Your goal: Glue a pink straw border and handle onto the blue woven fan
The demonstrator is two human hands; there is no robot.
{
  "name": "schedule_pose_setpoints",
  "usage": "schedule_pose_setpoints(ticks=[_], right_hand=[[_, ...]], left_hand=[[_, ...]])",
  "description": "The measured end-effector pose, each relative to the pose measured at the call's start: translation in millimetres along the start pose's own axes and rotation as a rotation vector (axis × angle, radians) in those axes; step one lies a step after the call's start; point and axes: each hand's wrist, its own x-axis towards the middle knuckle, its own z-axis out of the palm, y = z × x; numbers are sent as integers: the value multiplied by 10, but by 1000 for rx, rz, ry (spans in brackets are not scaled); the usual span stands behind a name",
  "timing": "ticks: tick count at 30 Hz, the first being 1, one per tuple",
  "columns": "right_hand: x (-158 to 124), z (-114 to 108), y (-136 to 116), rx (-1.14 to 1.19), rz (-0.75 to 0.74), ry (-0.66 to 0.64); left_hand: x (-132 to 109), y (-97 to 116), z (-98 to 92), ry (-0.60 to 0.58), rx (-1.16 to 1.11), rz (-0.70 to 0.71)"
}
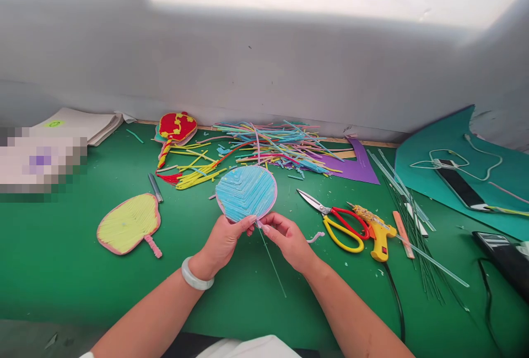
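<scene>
A round light-blue fan shape (246, 193) with a pink edge is held just above the green table. My left hand (226, 239), with a pale bangle at its wrist, pinches the fan's lower edge between thumb and fingers. Close beside it, my right hand (286, 238) is closed on a pink strip (259, 223) at the bottom of the fan, where a thin green wire (273, 264) sticks out downward. A yellow-green fan (130, 222) with a pink edge and short pink handle lies to the left.
Behind the fan lies a pile of colored fuzzy sticks (281, 146). A red fan (177, 128) is at the back left. To the right are scissors (346, 234), a yellow glue gun (379, 239) with a cord, green wires (425, 259), and a phone (460, 184) on a teal sheet (421, 154).
</scene>
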Motion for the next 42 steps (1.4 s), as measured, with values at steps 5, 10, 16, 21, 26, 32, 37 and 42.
schedule_pose_setpoints(ticks=[5, 10, 16, 21, 26, 32, 37, 42], right_hand=[[-13, 58, 5, -164, -128, 148], [19, 166, 59, -512, -538, 360], [72, 206, 122, -824, -814, 502], [19, 254, 46, -985, -942, 530], [-32, 290, -64, -1075, -1024, 530], [-77, 364, -118, -1086, -961, 611], [-109, 464, -92, -997, -812, 702], [-156, 576, -91, -813, -676, 750]], left_hand=[[-3, 0, -22, 2, -73, -34], [-13, -9, -15, 31, -174, -61], [-55, 61, 85, 93, -315, -93], [-150, 138, 150, 129, -394, -83], [-261, 155, 216, 156, -474, -64], [-348, 140, 308, 169, -492, 15], [-372, 84, 390, 209, -483, 90], [-360, 45, 445, 233, -454, 155]])
